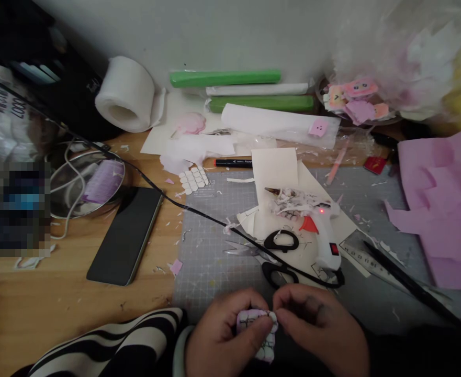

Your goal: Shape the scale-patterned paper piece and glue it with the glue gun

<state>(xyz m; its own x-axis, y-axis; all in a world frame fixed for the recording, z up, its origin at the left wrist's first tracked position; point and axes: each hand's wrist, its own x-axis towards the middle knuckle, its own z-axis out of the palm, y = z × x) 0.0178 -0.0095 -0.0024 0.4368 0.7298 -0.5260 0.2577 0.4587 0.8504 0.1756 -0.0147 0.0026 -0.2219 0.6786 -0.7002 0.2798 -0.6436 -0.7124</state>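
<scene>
- Smooth wood across the desk, matt cutting mat over it!
- Shiny metal on that bowl; sleek, glassy face on the phone.
- Scissors: metal blades, smooth plastic handles.
- Glue gun: smooth plastic grip, front rough with stringy strands.
- Soft matt paper roll; creased pink paper; clear plastic ruler.
- Patchwork piece: matt, papery-looking!

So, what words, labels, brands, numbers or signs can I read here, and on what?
"A3" on the gray cutting mat.
"0007", apparently, on the plastic packaging; its other characters are blurred.
"11", "10" on the clear ruler; other figures unclear.
Too small or blurred: lettering on the black marker and the black item at upper left.
</scene>
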